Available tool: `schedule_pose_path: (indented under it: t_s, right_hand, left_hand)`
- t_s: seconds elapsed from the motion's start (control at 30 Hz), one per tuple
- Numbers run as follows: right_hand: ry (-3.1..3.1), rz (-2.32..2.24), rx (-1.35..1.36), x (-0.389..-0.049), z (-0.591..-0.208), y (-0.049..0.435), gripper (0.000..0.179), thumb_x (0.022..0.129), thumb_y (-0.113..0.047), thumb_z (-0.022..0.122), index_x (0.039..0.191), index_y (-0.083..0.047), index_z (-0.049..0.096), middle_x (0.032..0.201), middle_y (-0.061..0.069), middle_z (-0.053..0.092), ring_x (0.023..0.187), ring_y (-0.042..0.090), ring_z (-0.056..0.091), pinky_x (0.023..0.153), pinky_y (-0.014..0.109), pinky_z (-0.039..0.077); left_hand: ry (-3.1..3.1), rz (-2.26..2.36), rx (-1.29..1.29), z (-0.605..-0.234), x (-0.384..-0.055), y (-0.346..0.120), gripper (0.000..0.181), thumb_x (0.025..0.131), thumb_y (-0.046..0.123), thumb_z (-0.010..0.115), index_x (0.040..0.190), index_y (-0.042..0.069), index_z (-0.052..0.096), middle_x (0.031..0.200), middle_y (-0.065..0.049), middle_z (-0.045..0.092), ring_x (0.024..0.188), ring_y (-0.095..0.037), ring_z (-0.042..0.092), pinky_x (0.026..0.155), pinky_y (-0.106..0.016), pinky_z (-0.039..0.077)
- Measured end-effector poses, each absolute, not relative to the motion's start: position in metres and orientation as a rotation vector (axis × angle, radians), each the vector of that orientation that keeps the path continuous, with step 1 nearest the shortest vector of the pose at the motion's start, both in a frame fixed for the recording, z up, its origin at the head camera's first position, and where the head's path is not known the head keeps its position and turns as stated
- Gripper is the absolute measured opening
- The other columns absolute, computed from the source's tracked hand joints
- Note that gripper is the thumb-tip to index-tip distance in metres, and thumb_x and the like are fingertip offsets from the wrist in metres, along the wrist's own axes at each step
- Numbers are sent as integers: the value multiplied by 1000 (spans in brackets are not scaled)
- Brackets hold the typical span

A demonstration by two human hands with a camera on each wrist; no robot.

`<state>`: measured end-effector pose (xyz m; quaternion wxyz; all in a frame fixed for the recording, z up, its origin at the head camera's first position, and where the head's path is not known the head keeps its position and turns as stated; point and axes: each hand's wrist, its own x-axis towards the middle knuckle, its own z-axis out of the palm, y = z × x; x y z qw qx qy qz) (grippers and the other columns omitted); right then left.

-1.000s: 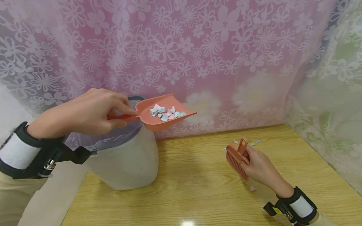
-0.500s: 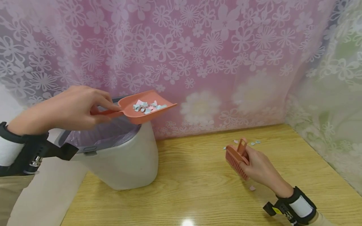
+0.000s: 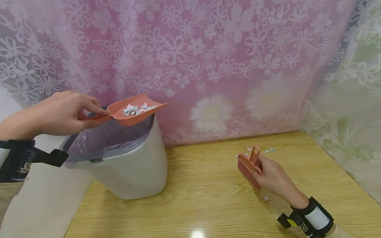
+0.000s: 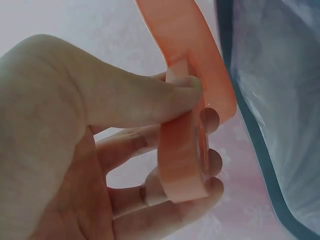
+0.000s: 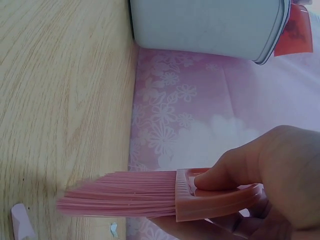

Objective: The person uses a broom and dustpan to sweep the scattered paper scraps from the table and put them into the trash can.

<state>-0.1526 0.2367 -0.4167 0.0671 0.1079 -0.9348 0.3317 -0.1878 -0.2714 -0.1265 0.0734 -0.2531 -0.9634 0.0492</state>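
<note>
My left hand point(image 3: 66, 112) grips the handle of an orange dustpan point(image 3: 131, 120), fingers and thumb around it in the left wrist view. On the pan lie pink and pale-blue paper scraps point(image 3: 135, 110). The dustpan is over the back of a white bin point(image 3: 140, 172), whose grey rim holds a purple liner point(image 3: 98, 138). At the right, my right hand point(image 3: 275, 177) holds an orange hand brush point(image 3: 249, 170), its pink bristles point(image 5: 120, 195) pointing down towards the wooden table.
Several loose scraps point(image 3: 267, 151) lie on the table point(image 3: 202, 185) behind the brush, and one pink scrap point(image 3: 266, 198) lies in front of it. A pink flowered curtain point(image 3: 193, 66) hangs along the back, and a pale green one point(image 3: 351, 115) along the right side.
My left hand has carried the loaded dustpan leftward, from beyond the bin's right side to over its opening. The right hand and brush have stayed in place.
</note>
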Motion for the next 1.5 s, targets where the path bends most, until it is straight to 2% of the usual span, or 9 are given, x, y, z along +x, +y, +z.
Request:
schedule_pose_path:
  t_s: [0.17, 0.27, 0.4, 0.7, 0.8, 1.0, 1.13, 1.33, 1.5]
  right_hand:
    - [-2822, 997, 326, -153, -418, 237, 32, 88, -2, 63, 118, 2, 56, 80, 7, 65, 57, 12, 55, 46, 25, 43]
    - [-2827, 993, 325, -153, -418, 237, 31, 88, -2, 64, 117, 2, 56, 79, 6, 64, 56, 11, 54, 45, 25, 42]
    - [-2827, 999, 323, -152, -418, 237, 31, 88, -3, 63, 118, 3, 56, 80, 7, 64, 56, 11, 55, 45, 25, 44]
    - [-2832, 995, 321, -152, -416, 236, 33, 88, -2, 63, 120, 3, 55, 79, 7, 64, 55, 11, 54, 45, 25, 42]
    - [-2834, 991, 313, -152, -416, 236, 32, 89, -3, 63, 120, 3, 55, 77, 6, 63, 54, 11, 53, 44, 25, 41]
    - [-2825, 970, 320, -151, -416, 235, 31, 87, -2, 64, 118, 2, 56, 80, 7, 65, 57, 11, 54, 46, 25, 43]
    - [-2827, 976, 318, -151, -417, 235, 33, 88, -2, 64, 119, 3, 56, 81, 8, 65, 58, 11, 55, 46, 25, 44]
    - [-2829, 976, 321, -151, -418, 234, 32, 88, -2, 64, 118, 2, 56, 79, 7, 64, 57, 11, 54, 46, 25, 43]
    - [-2822, 968, 329, -151, -419, 234, 30, 87, -2, 64, 116, 1, 56, 77, 5, 62, 55, 10, 53, 45, 24, 42]
  left_hand:
    - [-2908, 190, -723, -133, -192, -285, 30, 80, 23, 81, 110, 23, 79, 119, -10, 72, 72, -11, 69, 61, -38, 47]
    - [-2905, 194, -718, -136, -193, -293, 30, 79, 22, 82, 109, 23, 79, 108, -2, 73, 68, -9, 64, 59, -35, 43]
    - [-2918, 160, -690, -138, -194, -303, 30, 79, 21, 82, 109, 21, 79, 103, -2, 75, 69, -12, 66, 57, -34, 41]
    - [-2962, 135, -562, -138, -196, -337, 37, 82, 17, 80, 117, 8, 75, 117, -26, 71, 79, -30, 72, 56, -38, 49]
    - [-2982, 124, -492, -139, -195, -347, 38, 84, 19, 78, 119, 6, 74, 123, -31, 66, 76, -28, 71, 54, -37, 48]
    - [-2990, 156, -475, -143, -196, -352, 38, 83, 19, 78, 119, 7, 74, 126, -31, 63, 72, -23, 70, 52, -33, 45]
    - [-2947, 200, -496, -145, -197, -349, 37, 81, 15, 78, 116, 6, 75, 119, -28, 67, 69, -22, 66, 51, -33, 44]
    - [-2796, 278, -548, -152, -194, -343, 34, 79, 14, 78, 112, 7, 77, 114, -29, 69, 58, -18, 50, 47, -32, 38]
    - [-2630, 278, -659, -161, -192, -341, 27, 77, 12, 78, 104, 18, 81, 94, -7, 73, 53, -11, 42, 45, -29, 34]
